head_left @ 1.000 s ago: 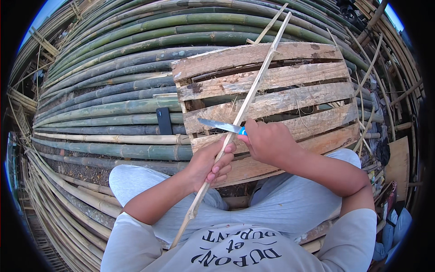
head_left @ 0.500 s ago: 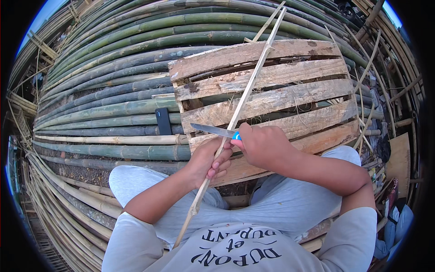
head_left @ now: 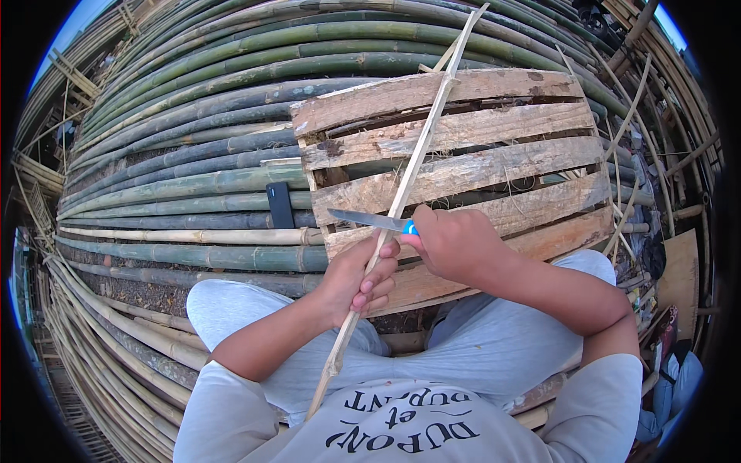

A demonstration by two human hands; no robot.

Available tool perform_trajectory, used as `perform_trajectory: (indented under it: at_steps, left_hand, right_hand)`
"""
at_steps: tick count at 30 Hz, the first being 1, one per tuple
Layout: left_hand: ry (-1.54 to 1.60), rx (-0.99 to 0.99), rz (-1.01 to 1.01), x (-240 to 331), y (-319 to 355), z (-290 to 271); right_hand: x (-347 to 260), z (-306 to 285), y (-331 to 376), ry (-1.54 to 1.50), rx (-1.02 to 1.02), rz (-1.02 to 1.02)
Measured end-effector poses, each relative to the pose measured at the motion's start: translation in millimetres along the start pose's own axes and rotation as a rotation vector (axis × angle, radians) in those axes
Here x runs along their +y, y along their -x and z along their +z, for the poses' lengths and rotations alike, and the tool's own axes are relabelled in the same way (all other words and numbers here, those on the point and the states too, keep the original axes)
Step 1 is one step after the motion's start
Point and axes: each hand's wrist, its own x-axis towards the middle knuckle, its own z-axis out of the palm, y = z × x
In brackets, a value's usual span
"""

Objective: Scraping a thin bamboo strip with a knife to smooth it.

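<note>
Head view
Left hand (head_left: 351, 278): fingers curled tight around the bamboo strip (head_left: 417, 154), holding it low, just above the lap.
Right hand (head_left: 451, 243): fist closed firmly on the blue handle of the knife (head_left: 369, 221).
Knife: blade points to the person's left and lies across the strip, touching it just above the left hand; only a small bit of the blue handle shows at the thumb side of the fist.
Bamboo strip: long, thin and pale; it runs slanted from near the chest at the lower middle up to the upper right, crossing over the pallet.
Pallet (head_left: 494, 127): weathered wooden slats with gaps, resting on the pile in front of the knees, under both hands.
Bamboo poles (head_left: 193, 166): a big stack of green and grey poles lying side by side, filling the left and top of the picture.
Dark flat object (head_left: 279, 204): small, black, rectangular, lying on the poles just left of the pallet; what it is cannot be told.
Clothing: light grey trousers and a pale shirt with dark lettering.
</note>
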Motion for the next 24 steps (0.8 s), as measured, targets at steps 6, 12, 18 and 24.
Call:
perform_trajectory:
  at_steps: [6, 12, 18, 24]
  left_hand:
    - [0.008, -0.047, -0.010, -2.2, -6.0, -4.7]
    - [0.047, -0.077, -0.018, 5.2, -5.2, -3.2]
    - [0.017, -0.033, -0.056, 1.2, 6.0, 6.5]
    - [-0.010, -0.014, -0.045, 0.2, 4.2, 6.4]
  right_hand:
    - [0.6, -2.9, -4.5, 0.097, 0.009, -0.021]
    - [10.3, 6.8, -9.8, 0.006, 0.080, -0.099]
    - [42.6, -4.0, -22.1, 0.119, 0.101, -0.062]
    - [16.0, 5.3, -10.2, 0.109, 0.091, -0.077]
